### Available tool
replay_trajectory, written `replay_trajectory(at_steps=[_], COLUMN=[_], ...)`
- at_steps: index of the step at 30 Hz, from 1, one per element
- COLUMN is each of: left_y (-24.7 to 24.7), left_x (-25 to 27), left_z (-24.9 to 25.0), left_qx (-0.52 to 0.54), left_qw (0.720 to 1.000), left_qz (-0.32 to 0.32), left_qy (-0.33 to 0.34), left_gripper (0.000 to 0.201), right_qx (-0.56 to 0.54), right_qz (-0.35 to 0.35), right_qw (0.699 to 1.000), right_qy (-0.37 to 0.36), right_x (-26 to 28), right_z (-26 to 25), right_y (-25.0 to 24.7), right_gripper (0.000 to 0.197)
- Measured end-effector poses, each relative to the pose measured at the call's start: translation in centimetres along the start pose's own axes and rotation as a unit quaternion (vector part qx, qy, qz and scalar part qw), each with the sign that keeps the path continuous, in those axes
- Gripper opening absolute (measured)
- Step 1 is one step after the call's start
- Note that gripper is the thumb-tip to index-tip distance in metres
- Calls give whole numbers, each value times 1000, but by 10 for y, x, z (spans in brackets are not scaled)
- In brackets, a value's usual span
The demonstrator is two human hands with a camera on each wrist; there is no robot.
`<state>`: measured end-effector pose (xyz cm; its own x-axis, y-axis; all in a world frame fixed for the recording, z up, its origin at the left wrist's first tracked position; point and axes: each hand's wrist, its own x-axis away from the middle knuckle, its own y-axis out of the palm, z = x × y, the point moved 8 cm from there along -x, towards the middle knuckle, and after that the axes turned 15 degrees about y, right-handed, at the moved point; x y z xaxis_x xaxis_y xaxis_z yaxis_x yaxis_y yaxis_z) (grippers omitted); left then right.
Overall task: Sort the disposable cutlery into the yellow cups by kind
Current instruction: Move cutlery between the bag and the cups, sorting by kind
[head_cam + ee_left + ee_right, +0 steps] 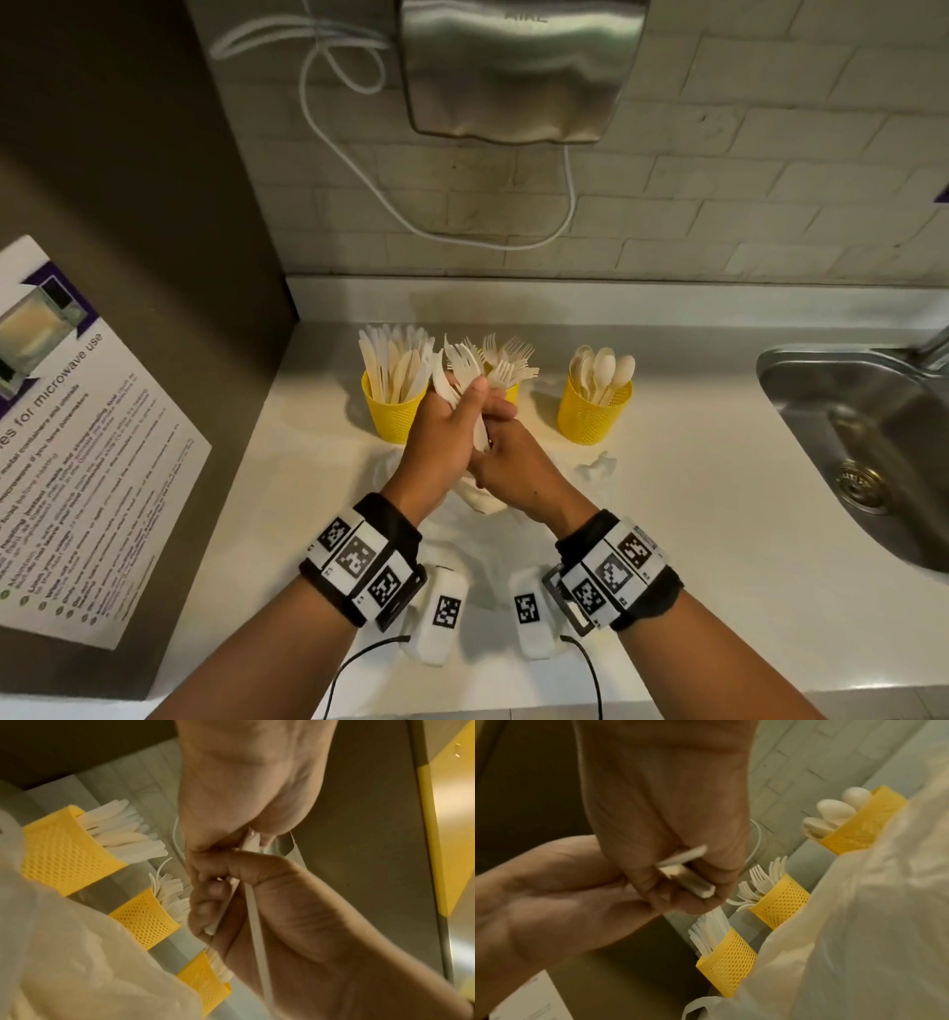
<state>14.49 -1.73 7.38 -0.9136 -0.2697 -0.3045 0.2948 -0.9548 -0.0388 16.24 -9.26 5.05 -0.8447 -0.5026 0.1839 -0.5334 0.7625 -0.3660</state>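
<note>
Both hands meet above the counter (667, 514), in front of the three yellow cups. The left hand (447, 437) curls its fingers round a bunch of forks (462, 367), tines up, probably to square them for the middle cup (511, 391). The right hand (513, 462) pinches the handles low, steadying them. Knives (395, 360) fill the left cup (390, 416) and spoons (601, 370) the right cup (590, 416).

Both hands meet mid-counter: L hand (445, 427) fisted, R hand (515, 459) curled vs it
</note>
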Motion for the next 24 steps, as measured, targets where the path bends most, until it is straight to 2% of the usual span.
replay_trajectory(at_steps=[2, 4, 6, 8, 11, 14, 15, 17, 19, 20, 22, 23, 24], left_y=[-8, -18, -25, -24, -12, 7, 12, 19, 21, 21, 18, 17, 16], left_x=[-6, -16, -22, -23, -19, -12, -8, -3, -2, -3, -5, -6, -6], left_z=[5, 14, 25, 30, 23, 3, -4, -14, -16, -17, -18, -17, -18], left_qx=[20, 54, 76, 67, 58, 40, 14, -31, -20, -9, -19, -31, -43], left_qw=[998, 993, 987, 985, 986, 993, 996, 997, 998, 999, 999, 999, 998], left_qz=[56, 104, 127, 132, 127, 93, 82, 73, 60, 47, 6, -16, -34], left_qy=[6, 30, 63, 86, 91, 54, 39, 14, -10, -24, -33, -31, -26], left_gripper=[32, 27, 20, 19, 46, 69, 66, 46, 39, 44, 44, 39, 33], right_qx=[-85, -209, -355, -475, -579, -652, -674, -696, -688, -660, -504, -406, -318], right_qz=[-47, -110, -151, -163, -157, -146, -148, -156, -153, -130, -34, 20, 68], right_qw=[994, 967, 911, 843, 763, 710, 695, 674, 683, 712, 834, 891, 930], right_qy=[47, 90, 145, 194, 242, 223, 204, 189, 194, 202, 221, 204, 171], right_x=[0, 4, 8, 8, 1, -8, -10, -12, -12, -12, -6, -4, -1], right_z=[13, 27, 38, 42, 42, 30, 26, 23, 25, 31, 42, 42, 36], right_y=[3, 10, 18, 25, 32, 27, 24, 23, 23, 19, -3, -20, -38], right_gripper=[30, 40, 53, 56, 62, 51, 47, 43, 31, 32, 43, 45, 43])
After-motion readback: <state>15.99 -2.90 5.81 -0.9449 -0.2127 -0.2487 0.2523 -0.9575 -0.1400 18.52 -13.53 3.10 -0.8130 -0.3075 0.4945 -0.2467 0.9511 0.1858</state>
